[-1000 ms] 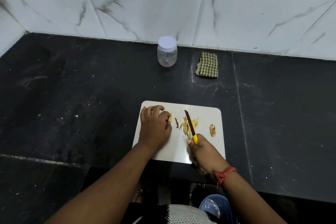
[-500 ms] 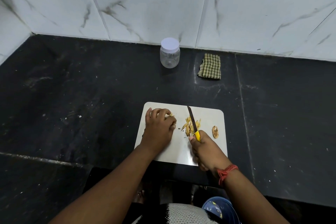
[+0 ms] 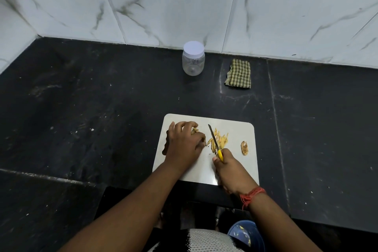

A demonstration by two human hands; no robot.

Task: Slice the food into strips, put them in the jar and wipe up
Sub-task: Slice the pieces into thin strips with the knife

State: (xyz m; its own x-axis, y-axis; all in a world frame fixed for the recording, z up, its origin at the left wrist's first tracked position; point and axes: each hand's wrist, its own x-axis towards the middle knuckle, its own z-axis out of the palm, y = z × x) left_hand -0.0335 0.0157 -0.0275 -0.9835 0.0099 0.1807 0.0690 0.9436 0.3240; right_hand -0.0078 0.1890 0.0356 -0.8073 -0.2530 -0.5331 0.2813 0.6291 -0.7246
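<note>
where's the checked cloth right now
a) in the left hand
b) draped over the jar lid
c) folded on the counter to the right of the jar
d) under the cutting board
c: the checked cloth lies folded on the black counter near the wall, to the right of the lidded jar, away from both hands.

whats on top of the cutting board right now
On the cutting board: a pile of cut strips, one brownish piece apart near the right edge, and the knife held by the right hand. The left hand covers a piece; most of it is hidden.
</note>
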